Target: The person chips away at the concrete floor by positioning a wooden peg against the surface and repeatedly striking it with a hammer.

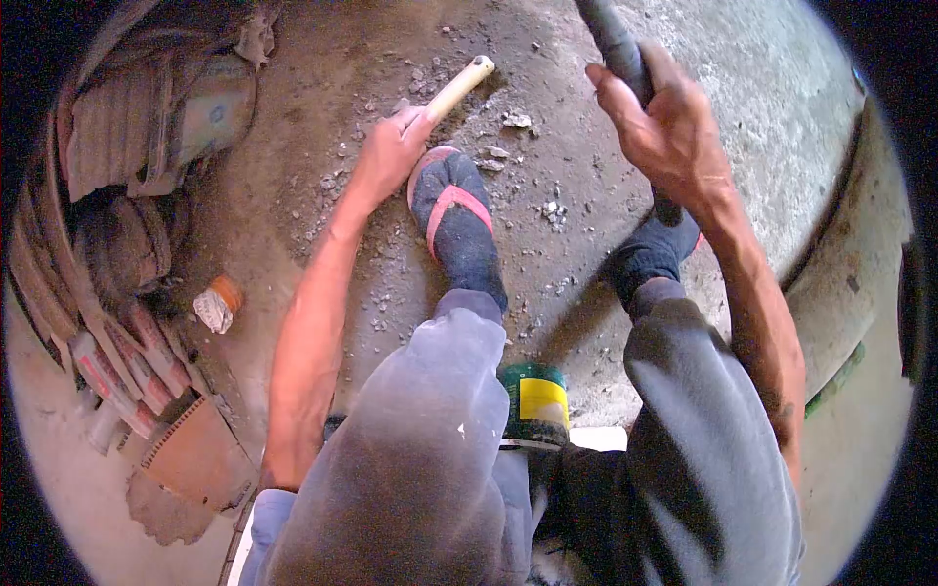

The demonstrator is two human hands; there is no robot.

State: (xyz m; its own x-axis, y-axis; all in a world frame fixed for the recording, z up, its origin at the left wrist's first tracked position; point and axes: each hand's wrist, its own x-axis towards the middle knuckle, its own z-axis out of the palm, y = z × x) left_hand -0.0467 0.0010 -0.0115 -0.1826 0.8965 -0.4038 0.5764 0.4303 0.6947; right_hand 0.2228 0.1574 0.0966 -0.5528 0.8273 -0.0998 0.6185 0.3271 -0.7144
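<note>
My left hand [391, 151] is closed around a pale yellowish rod [463, 86]. The rod's far end is rounded with a dark spot, and it points up and to the right, low over the ground just beyond my sandalled left foot [454, 210]. In my right hand [674, 127] is a dark rod [616, 41], gripped with the thumb along its side. It slants from the top edge down toward my right foot [653, 249]. The dark rod's upper end is out of view. Grey rubble [516, 121] lies between the hands.
Between my legs stands a dark green can [537, 405] with a yellow label. On the left lie stacked sacks [147, 127], a small orange-and-white piece [219, 304] and brown cardboard [198, 454]. A large curved pale object [831, 293] borders the right side.
</note>
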